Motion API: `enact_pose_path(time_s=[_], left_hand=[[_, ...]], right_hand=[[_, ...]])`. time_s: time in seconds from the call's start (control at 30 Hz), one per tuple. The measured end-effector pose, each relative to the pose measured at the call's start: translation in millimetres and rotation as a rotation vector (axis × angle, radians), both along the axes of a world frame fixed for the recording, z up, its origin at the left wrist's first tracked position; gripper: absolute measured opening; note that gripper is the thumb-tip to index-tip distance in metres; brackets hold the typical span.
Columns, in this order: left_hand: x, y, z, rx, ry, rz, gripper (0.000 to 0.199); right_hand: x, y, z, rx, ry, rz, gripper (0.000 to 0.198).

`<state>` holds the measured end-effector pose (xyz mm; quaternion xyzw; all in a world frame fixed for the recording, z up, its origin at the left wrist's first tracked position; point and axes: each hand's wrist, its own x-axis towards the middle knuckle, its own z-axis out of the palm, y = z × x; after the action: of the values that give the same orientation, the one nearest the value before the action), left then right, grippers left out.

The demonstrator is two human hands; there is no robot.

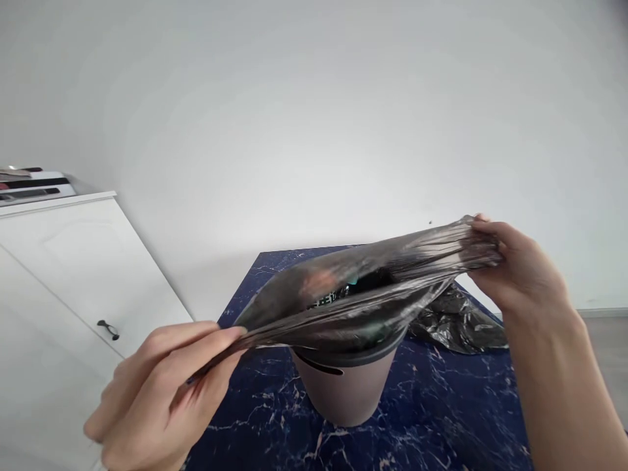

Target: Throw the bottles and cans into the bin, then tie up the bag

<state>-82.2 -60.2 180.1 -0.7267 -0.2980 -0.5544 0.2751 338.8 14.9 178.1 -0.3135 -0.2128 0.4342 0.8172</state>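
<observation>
Pinching a stretched dark plastic bag at its opposite ends, a low left hand and a higher right hand hold it across a bin's mouth (the bin upright on a veined blue tabletop), near a white cabinet and pale wall.

- Left hand and right hand stretching a translucent black plastic bag
- Upright, tapered grey-brown bin below, on blue marbled desk
- Crumpled black plastic film beside
</observation>
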Motion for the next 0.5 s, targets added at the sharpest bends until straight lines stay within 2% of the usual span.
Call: enact_pose_path(time_s=[0.03, 0.1, 0.2, 0.27, 0.33, 0.4, 0.5], left_hand=[[-3.2, -1.6, -6.5, 0.061, 0.03, 0.044, 0.029], [-7.5, -2.7, -20.2, 0.081, 0.009, 0.082, 0.033], [-7.8, 2.7, -40.6, 0.005, -0.147, 0.015, 0.029], [-4.3, 10.0, -54.0, -0.14, -0.293, -0.115, 0.047], [0.6, 18.0, -67.1, -0.383, -0.351, -0.233, 0.082], [5.8, 25.3, -78.5, -0.649, -0.297, -0.294, 0.107], [13.2, 34.4, -86.0, -0.888, -0.181, -0.347, 0.119]], right_hand=[[1.0, 1.2, -1.3, -0.006, 0.005, -0.006, 0.03], [4.1, 2.7, -4.4, -0.003, -0.026, -0.003, 0.031], [10.6, 5.7, -13.5, 0.106, -0.126, 0.028, 0.033], [14.1, 9.3, -25.1, 0.206, -0.152, 0.052, 0.04], [15.5, 14.4, -41.8, 0.233, -0.149, 0.077, 0.057], [15.5, 20.4, -61.8, 0.203, -0.17, 0.151, 0.082], [14.7, 28.4, -87.7, 0.261, -0.297, 0.386, 0.11]])
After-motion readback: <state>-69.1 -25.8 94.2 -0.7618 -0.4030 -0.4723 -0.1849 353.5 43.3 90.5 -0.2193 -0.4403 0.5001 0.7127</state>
